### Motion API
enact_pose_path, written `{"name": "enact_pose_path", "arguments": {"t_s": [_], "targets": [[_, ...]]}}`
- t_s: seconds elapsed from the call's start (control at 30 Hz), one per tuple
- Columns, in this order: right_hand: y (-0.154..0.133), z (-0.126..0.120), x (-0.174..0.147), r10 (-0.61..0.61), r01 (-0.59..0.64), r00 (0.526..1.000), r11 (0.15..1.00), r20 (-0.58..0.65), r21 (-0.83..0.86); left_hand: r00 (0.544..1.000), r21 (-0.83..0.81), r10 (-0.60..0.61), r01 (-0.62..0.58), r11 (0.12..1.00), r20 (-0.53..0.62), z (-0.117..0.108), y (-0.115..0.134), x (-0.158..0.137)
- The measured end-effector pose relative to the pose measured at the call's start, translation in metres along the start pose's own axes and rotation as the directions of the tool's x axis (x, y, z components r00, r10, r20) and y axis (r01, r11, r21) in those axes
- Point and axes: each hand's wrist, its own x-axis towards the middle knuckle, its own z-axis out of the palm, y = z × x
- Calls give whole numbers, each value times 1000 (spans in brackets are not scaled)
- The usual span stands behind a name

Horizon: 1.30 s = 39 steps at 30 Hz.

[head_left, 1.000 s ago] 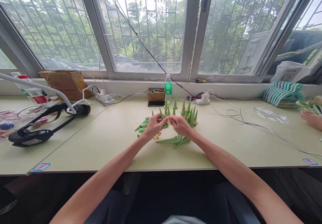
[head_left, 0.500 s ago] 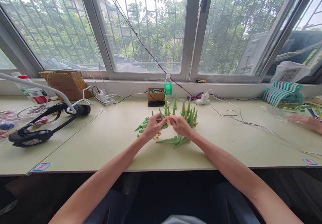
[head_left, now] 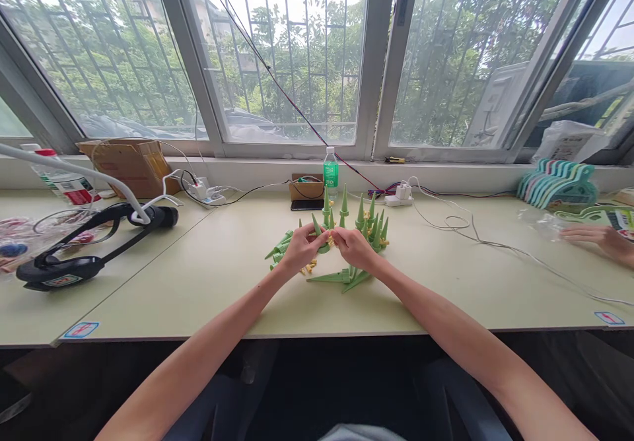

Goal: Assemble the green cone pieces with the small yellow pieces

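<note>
My left hand (head_left: 302, 246) is closed around a green plastic watering spike (head_left: 317, 224), its tip pointing up between the fingers. My right hand (head_left: 352, 244) is pinched shut with its fingertips touching those of the left, at the spike's side; what it grips is too small and covered to make out. Behind the hands several green spikes with yellow fittings stand upright (head_left: 377, 230). More green spikes lie beside my left hand (head_left: 280, 249), and another lies flat in front (head_left: 329, 276). Small yellow valve pieces (head_left: 310, 266) are scattered under my left wrist.
A green-labelled bottle (head_left: 331, 169) and a small cardboard box (head_left: 306, 189) stand at the back. Power strips (head_left: 399, 197) and white cables run along the desk. On the left rests a black headset (head_left: 74, 256). At right, another person's hand (head_left: 599, 237) is near turquoise hangers (head_left: 559, 183).
My hands stay together around the spike with almost no movement. The other person's hand at the right edge has shifted slightly left.
</note>
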Motion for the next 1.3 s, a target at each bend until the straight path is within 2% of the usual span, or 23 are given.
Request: {"name": "enact_pose_path", "arguments": {"t_s": [0.17, 0.27, 0.37, 0.47, 0.57, 0.97, 1.3], "targets": [[-1, -2, 0, 4, -4, 999, 1000, -35, 13, 999, -49, -8, 10, 999, 34, 1, -4, 0], [-1, -4, 0, 26, -25, 997, 999, -66, 21, 998, 1, 13, -13, 1000, 57, 3, -5, -1], [-2, -5, 1, 36, -34, 996, 999, -76, 26, 994, 144, 108, -111, 983, 25, 5, -5, -2], [-3, -6, 1, 29, -27, 997, 999, -76, 26, 966, 304, 257, -243, 921, -7, 5, -4, -2], [-5, -7, 1, 21, -19, 997, 999, -76, 30, 945, 364, 326, -305, 880, 6, 4, -3, -2], [-3, -7, 0, 2, -1, 998, 1000, -59, 16, 908, 401, 417, -396, 826, 36, 2, -5, -1], [-1, -6, -1, -2, 2, 999, 1000, -38, 11, 916, 389, 397, -387, 836, 57, 0, -6, -1]]}}
